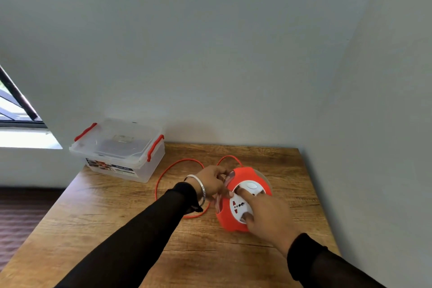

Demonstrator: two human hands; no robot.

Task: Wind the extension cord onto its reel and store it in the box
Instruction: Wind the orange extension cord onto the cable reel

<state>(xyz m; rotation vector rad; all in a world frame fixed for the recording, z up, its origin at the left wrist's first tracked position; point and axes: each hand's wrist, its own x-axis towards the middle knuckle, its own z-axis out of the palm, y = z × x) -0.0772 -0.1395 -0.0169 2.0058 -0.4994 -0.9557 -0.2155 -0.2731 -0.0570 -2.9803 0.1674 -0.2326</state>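
Winding step, mid-way. My left hand (pixel 211 181) pinches the orange cord (pixel 163 176) at the reel (pixel 243 201) rim; my right hand (pixel 264 215), fingers spread, turns its white hub. Reel sits near the table (pixel 117 217) right edge; loose loops remain. Lidded storage box (pixel 119 149) waits at back-left corner; next, keep feeding cord.

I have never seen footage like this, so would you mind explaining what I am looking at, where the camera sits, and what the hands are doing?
There is no machine here: a person wears one wide-angle camera on the head, looking forward and down, so the two dark-sleeved arms are their own. On the wooden table stands an orange cord reel with a white socket face. The right hand presses fingers onto that white face, while the left hand, with a bangle at the wrist, grips the reel's left edge. Loose orange cord still loops on the table. A clear storage box with red clips, lid on, sits at the back left.
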